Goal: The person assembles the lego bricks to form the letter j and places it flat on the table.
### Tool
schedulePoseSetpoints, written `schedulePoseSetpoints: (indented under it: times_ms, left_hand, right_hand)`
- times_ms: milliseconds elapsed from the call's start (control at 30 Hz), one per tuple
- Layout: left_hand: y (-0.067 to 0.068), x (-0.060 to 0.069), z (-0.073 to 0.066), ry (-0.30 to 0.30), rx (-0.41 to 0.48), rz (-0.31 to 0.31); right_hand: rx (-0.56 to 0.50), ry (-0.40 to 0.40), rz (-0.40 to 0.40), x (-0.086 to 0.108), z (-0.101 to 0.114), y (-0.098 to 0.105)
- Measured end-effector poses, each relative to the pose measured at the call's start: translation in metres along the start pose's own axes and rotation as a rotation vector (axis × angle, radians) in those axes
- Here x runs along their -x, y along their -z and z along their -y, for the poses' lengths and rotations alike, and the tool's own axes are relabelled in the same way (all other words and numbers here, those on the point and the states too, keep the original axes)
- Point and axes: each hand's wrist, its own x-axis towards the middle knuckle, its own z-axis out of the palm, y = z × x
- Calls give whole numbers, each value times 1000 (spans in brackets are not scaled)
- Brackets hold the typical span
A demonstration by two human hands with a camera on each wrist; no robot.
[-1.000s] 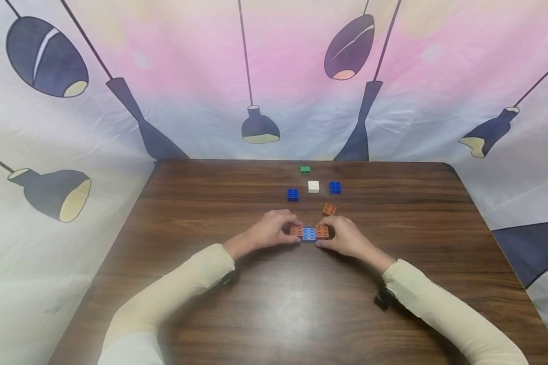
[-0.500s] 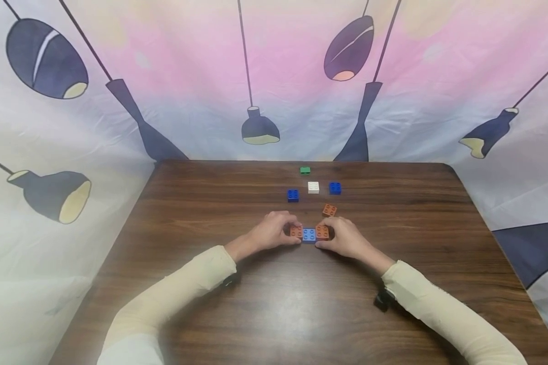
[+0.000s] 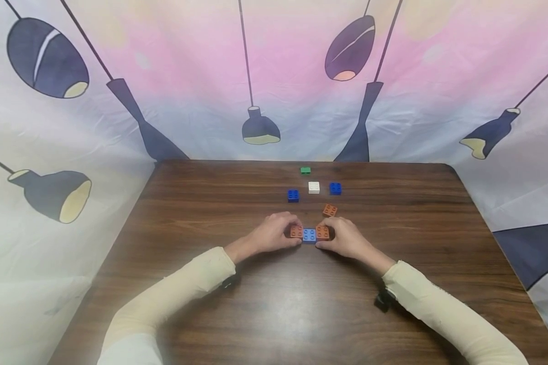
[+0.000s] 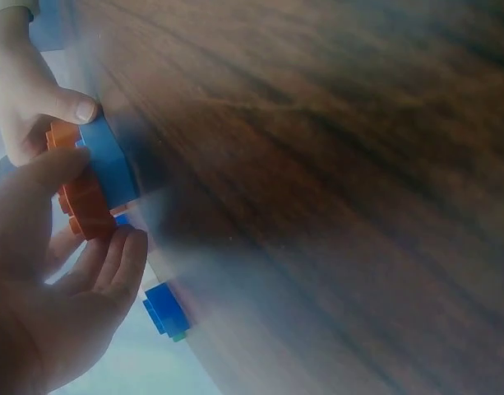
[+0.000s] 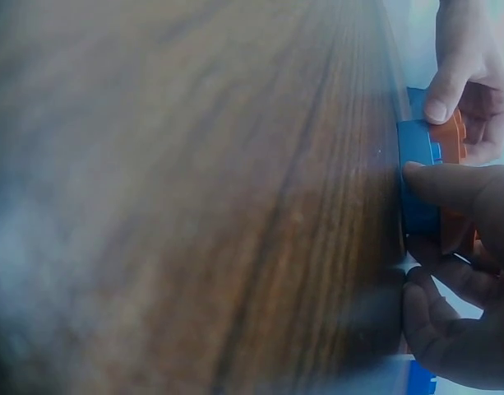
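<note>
In the head view, a light blue toy brick (image 3: 309,235) lies between two orange bricks that sit higher than it. My left hand (image 3: 274,232) pinches the left orange brick (image 3: 296,231) between thumb and fingers. The right orange brick (image 3: 322,232) is pinched by my right hand (image 3: 344,237). Seen from the left wrist, the orange brick (image 4: 89,206) rests on top of the light blue one (image 4: 112,169). From the right wrist, my thumb tip (image 5: 424,177) touches the side of the light blue brick (image 5: 420,210). The fingers partly cover both orange bricks.
A third orange brick (image 3: 330,210) lies turned at an angle just behind the right hand. Farther back are two dark blue bricks (image 3: 293,195), a white brick (image 3: 313,187) and a green brick (image 3: 305,171) on the wooden table (image 3: 201,192). A printed curtain (image 3: 201,76) hangs behind.
</note>
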Motion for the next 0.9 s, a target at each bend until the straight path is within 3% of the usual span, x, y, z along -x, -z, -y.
schedulePoseSetpoints:
  times_ms: [233,467,733,900]
  left_hand:
    - [-1,-3,-4,24,64,3]
    - [-10,-11,-9,8,37,3]
    - [-17,-19,-17,6,43,28]
    - [-22,-24,-20,8,15,36]
  right_hand:
    - [8,18,-5,0,-1,0]
    - [3,37,8,5,-5,4]
    - [-29,39,17,17,-11,24]
    - [-17,18,-45,19,-16,37]
